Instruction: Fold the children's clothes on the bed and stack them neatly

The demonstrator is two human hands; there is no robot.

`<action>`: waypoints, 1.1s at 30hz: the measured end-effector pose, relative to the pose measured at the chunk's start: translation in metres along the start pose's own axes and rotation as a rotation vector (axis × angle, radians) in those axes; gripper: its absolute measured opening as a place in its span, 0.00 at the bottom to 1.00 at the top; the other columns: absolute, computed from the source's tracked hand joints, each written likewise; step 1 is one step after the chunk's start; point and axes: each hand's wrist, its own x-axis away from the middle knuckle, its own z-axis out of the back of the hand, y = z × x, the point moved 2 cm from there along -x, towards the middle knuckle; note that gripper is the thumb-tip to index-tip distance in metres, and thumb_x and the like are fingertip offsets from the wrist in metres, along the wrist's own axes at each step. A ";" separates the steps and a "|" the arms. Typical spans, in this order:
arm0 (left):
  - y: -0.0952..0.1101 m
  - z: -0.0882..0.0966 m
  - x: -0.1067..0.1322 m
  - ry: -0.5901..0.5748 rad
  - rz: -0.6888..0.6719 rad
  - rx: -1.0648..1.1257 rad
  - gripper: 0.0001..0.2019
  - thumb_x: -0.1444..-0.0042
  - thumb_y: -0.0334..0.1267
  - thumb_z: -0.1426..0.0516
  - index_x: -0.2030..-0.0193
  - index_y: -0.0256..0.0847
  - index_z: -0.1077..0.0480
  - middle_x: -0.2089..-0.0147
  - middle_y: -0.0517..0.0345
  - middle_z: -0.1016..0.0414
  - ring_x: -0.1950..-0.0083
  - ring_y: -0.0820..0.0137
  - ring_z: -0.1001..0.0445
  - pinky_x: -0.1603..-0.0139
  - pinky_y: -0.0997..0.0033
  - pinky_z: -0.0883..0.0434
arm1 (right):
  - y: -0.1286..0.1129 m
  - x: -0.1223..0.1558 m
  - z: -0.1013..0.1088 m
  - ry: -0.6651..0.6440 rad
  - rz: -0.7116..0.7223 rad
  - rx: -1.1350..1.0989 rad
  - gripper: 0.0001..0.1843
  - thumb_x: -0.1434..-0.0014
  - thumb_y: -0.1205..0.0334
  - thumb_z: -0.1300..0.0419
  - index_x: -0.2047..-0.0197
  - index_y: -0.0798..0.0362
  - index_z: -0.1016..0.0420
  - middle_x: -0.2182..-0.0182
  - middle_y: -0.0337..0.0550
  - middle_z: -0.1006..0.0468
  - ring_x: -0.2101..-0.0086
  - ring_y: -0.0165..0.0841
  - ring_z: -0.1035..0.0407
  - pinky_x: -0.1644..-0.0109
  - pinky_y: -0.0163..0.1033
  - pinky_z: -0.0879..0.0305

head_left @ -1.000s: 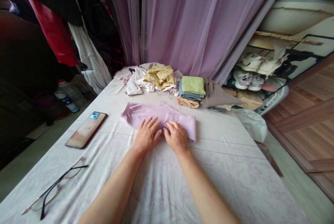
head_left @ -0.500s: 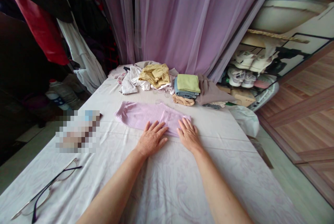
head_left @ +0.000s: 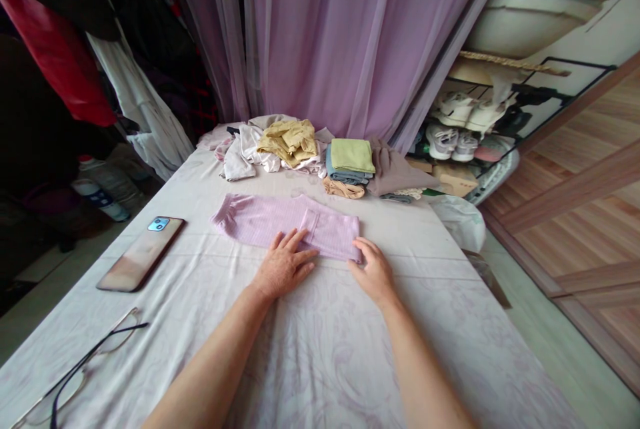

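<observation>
Garment: the lilac garment [head_left: 280, 216] lies flat on the sheet [head_left: 330, 362], in front of the hands, its gathered end to the left and straight end to the right; a doubled strip crosses its middle.
Left hand: the left hand [head_left: 280, 268] is open, fingers spread on the near edge, probably to keep the cloth from sliding.
Right hand: the right hand [head_left: 374, 272] curves around the near right corner, thumb and fingers apart, seemingly to control that corner; whether they pinch cloth, I cannot tell.
Back edge: the green cloth [head_left: 353, 156] sits squarely on blue cloth [head_left: 345, 176], perhaps to keep folded pieces together; the yellow cloth [head_left: 290, 141] tops a loose heap beside it.
Left edge: the phone [head_left: 143, 256] and glasses [head_left: 95, 349] lie well apart from the garment, likely leaving working room.
Writing: no brand shows on the phone's back; the bottle [head_left: 103, 197] has a blue-marked label, too blurred to read.
</observation>
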 end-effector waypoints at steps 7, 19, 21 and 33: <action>-0.002 -0.005 0.000 0.003 0.003 -0.029 0.24 0.36 0.50 0.47 0.34 0.51 0.35 0.28 0.49 0.43 0.29 0.50 0.44 0.31 0.38 0.47 | -0.007 0.012 -0.005 0.068 -0.009 0.125 0.17 0.42 0.62 0.47 0.52 0.53 0.24 0.49 0.53 0.23 0.49 0.41 0.30 0.43 0.48 0.34; -0.002 -0.007 -0.002 -0.009 0.011 -0.032 0.29 0.35 0.49 0.48 0.29 0.50 0.45 0.28 0.49 0.43 0.28 0.54 0.44 0.30 0.41 0.50 | -0.042 -0.001 -0.009 -0.003 -0.203 0.428 0.18 0.41 0.57 0.41 0.49 0.54 0.27 0.50 0.53 0.25 0.52 0.43 0.31 0.51 0.44 0.36; -0.002 -0.007 -0.002 -0.014 0.017 -0.034 0.29 0.36 0.49 0.47 0.29 0.50 0.45 0.28 0.49 0.43 0.28 0.54 0.44 0.30 0.41 0.50 | -0.041 -0.003 -0.007 -0.016 -0.220 0.454 0.17 0.41 0.64 0.43 0.49 0.53 0.27 0.51 0.53 0.24 0.53 0.42 0.31 0.52 0.42 0.37; -0.001 -0.005 -0.002 -0.002 0.008 -0.045 0.25 0.36 0.48 0.46 0.33 0.53 0.38 0.29 0.50 0.41 0.30 0.53 0.42 0.31 0.39 0.48 | -0.011 0.016 0.006 -0.014 -0.112 0.458 0.19 0.40 0.68 0.49 0.49 0.53 0.25 0.56 0.51 0.22 0.56 0.41 0.31 0.48 0.45 0.37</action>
